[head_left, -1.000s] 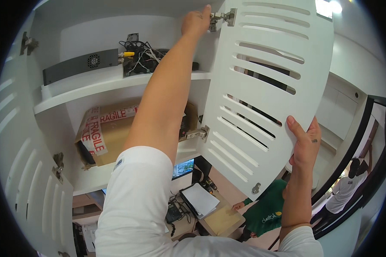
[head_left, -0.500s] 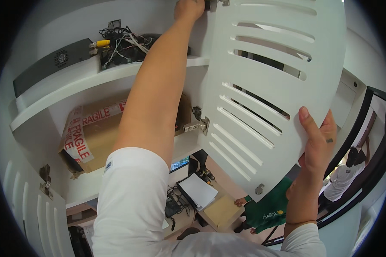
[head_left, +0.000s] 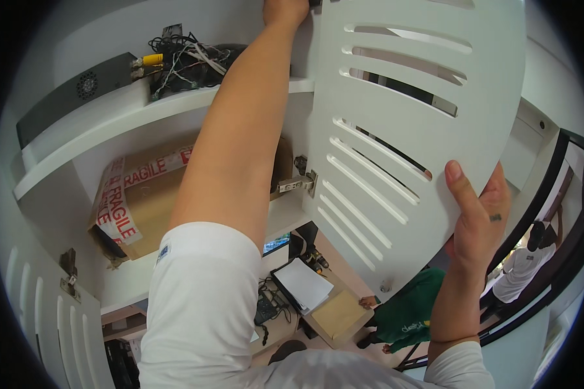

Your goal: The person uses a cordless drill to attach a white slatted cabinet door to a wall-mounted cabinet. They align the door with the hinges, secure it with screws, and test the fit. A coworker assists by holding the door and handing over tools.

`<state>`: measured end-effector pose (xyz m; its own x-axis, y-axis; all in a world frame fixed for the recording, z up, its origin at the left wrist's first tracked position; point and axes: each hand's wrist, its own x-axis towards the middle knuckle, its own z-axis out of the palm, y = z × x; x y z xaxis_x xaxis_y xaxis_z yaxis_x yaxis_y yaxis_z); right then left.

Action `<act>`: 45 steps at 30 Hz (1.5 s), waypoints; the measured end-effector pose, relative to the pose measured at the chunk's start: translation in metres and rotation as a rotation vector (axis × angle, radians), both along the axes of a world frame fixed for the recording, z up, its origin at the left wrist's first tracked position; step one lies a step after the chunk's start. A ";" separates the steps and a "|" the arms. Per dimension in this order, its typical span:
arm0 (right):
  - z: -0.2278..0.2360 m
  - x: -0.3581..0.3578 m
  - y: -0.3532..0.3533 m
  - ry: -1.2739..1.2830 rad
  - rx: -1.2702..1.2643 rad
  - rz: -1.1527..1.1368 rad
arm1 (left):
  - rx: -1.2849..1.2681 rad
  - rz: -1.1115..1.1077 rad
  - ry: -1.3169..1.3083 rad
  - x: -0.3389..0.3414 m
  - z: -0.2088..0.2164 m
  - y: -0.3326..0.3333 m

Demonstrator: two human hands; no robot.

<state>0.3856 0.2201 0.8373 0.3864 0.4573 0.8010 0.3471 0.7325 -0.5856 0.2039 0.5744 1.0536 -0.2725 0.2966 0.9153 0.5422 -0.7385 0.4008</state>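
Observation:
A white cabinet door (head_left: 402, 152) with rows of slots hangs swung out to the right of the open cabinet. My right hand (head_left: 477, 223) is closed on its outer edge, thumb on the near face and the other fingers behind. My left arm reaches up across the shelves. At the top edge of the view is my left hand (head_left: 287, 11), near the door's upper hinge side; its fingers are cut off from sight. A metal hinge (head_left: 297, 185) joins the door's lower part to the cabinet wall.
The upper shelf (head_left: 97, 139) carries a dark grey box-shaped device (head_left: 78, 94) and tangled cables (head_left: 188, 61). Below sits a taped cardboard box (head_left: 143, 201). A desk with papers (head_left: 303, 285) and a drill (head_left: 318, 260) stands underneath. A person in green (head_left: 409, 308) is beyond the door.
The door has shifted slightly left and turned a little, with my right hand still on its edge. My left hand sits slightly higher in view.

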 end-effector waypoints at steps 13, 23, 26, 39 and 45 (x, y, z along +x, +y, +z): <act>-0.003 -0.017 -0.005 -0.124 -0.051 -0.318 | 0.023 -0.134 -0.024 0.011 0.006 0.002; 0.003 -0.026 -0.008 -0.068 0.016 -0.333 | 0.125 -0.123 -0.003 0.015 0.004 0.008; 0.003 -0.026 -0.008 -0.083 0.004 -0.376 | 0.160 -0.158 -0.008 0.012 0.005 0.015; 0.014 -0.041 -0.007 -0.135 -0.009 -0.408 | 0.143 -0.126 0.008 -0.001 0.003 0.009; 0.013 -0.037 -0.003 -0.117 0.020 -0.385 | 0.030 -0.178 -0.051 0.009 -0.005 -0.017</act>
<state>0.3487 0.2168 0.8500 0.4321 0.2810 0.8569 0.6617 0.5468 -0.5130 0.2126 0.5577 1.0481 -0.2641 0.3165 0.9111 0.3818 -0.8331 0.4001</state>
